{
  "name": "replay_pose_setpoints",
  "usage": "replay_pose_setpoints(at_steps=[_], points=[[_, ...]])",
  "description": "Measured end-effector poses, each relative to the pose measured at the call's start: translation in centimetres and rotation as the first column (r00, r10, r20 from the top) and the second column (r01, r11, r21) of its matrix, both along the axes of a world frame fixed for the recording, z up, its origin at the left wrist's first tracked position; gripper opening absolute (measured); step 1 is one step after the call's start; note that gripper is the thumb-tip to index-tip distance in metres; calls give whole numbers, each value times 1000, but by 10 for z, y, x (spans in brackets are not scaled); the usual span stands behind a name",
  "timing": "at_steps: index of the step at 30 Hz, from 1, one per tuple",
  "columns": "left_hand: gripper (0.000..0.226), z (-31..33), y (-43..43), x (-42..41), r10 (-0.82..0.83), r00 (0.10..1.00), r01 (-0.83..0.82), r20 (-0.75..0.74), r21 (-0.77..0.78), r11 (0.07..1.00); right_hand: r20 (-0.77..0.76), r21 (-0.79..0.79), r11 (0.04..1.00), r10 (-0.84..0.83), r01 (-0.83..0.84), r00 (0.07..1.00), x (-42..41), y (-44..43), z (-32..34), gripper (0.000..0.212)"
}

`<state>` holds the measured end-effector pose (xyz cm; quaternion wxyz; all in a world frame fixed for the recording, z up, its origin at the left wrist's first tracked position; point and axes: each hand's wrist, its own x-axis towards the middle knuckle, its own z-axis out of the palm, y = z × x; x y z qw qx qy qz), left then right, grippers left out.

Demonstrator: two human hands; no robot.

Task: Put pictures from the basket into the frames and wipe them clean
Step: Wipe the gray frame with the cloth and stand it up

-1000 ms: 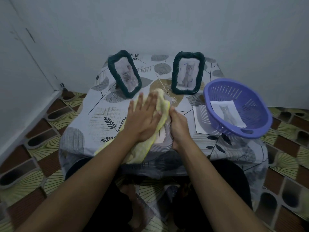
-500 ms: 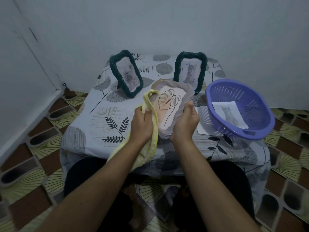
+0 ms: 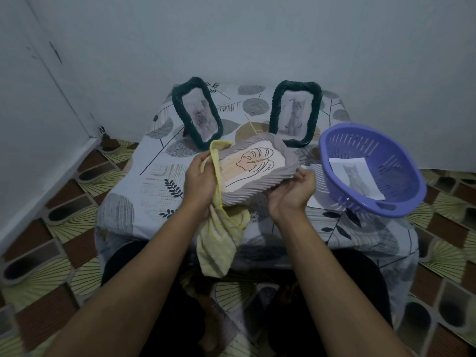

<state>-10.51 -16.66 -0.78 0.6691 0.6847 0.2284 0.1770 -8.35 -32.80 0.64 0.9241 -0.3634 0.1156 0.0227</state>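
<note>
Both hands hold a grey rope-wrapped frame (image 3: 257,171) above the table's near edge. The left hand (image 3: 201,184) grips its left end together with a soft yellow cloth (image 3: 219,240); the right hand (image 3: 291,191) grasps the lower right rim. It looks light and rigid, with a grippy rim but fragile glazing, so best held by the ends. Half a second ago it was held more upright; it now tilts flatter, face up.

I see a grey rope-rimmed frame (image 3: 257,171) with a leaf drawing, held tilted above the table. Two dark green rope frames (image 3: 197,113) (image 3: 295,113) stand upright behind. A cat picture (image 3: 356,177) lies in the purple plastic basket (image 3: 371,171).
</note>
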Motion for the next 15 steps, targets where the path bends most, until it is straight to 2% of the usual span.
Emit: replay_pose_setpoints(at_steps=[3, 4, 7, 11, 15], points=[[19, 3, 19, -1, -114, 993, 111, 8, 165, 980, -85, -114, 969, 211, -220, 974, 4, -18, 0, 61], [22, 2, 23, -1, -143, 990, 138, 5, 228, 964, -116, -147, 943, 283, -299, 952, 4, -21, 2, 61], [27, 1, 30, 1, -196, 980, 192, -21, 340, 921, -197, -208, 871, 409, -445, 891, 2, -28, 2, 40], [30, 0, 37, 5, -258, 964, 259, -63, 438, 861, -233, -165, 837, 482, -522, 845, -1, -34, -4, 43], [33, -4, 35, 6, -262, 961, 270, -91, 529, 805, -192, -192, 852, 455, -488, 870, 2, -26, -9, 55]])
